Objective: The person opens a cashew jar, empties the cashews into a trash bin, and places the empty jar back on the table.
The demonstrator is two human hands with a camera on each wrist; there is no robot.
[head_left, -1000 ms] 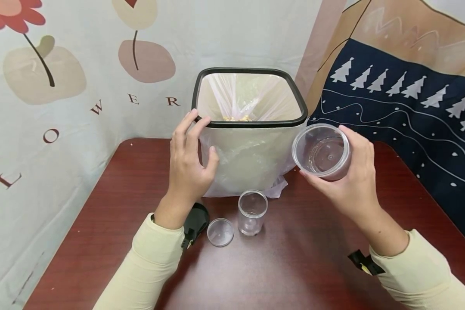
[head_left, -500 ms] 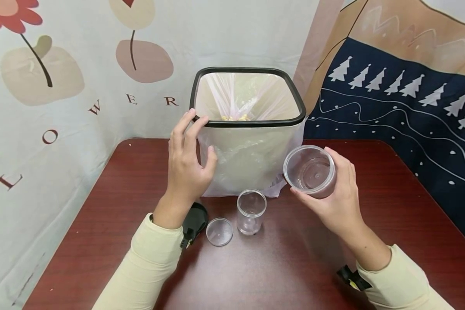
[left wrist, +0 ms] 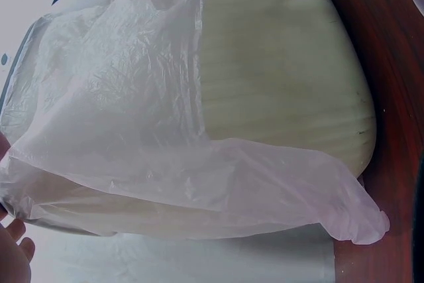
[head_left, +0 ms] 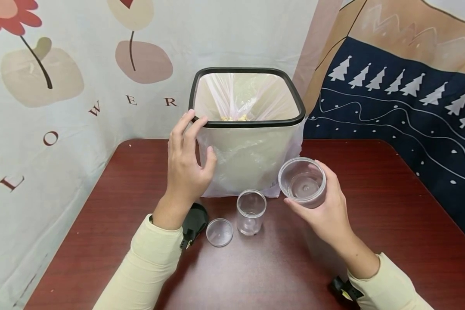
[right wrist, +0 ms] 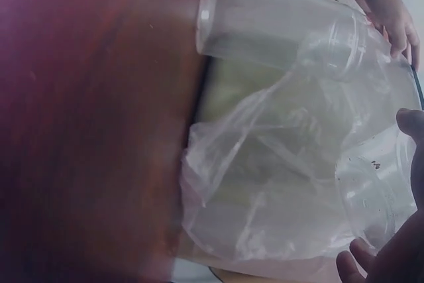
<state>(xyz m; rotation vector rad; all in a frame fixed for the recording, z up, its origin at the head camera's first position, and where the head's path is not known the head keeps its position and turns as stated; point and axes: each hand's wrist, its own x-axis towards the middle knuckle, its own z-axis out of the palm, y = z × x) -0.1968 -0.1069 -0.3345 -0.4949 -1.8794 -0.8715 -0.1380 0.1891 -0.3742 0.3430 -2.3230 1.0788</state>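
Note:
In the head view my right hand (head_left: 327,211) grips a wide clear plastic jar (head_left: 303,183) by its side, thumb in front. The jar is tilted, its mouth towards me; the right wrist view shows a few dark specks on it (right wrist: 371,193). My left hand (head_left: 186,163) rests its fingertips on the near left corner of the waste bin (head_left: 252,124), its thumb spread away. The bin has a black rim and a thin plastic liner, with pale yellow bits at the bottom. A smaller clear jar (head_left: 250,217) stands lidless in front of it, beside a round clear lid (head_left: 219,232).
Everything stands on a dark red wooden table (head_left: 100,232). A black object (head_left: 195,220) lies by my left wrist, partly hidden. A printed white cloth (head_left: 73,129) and a dark blue tree-patterned cloth (head_left: 403,112) hang behind. Loose liner hangs over the bin's outside.
My right hand has come down and to the left with the wide jar, towards the smaller jar. My left hand stays at the bin's rim.

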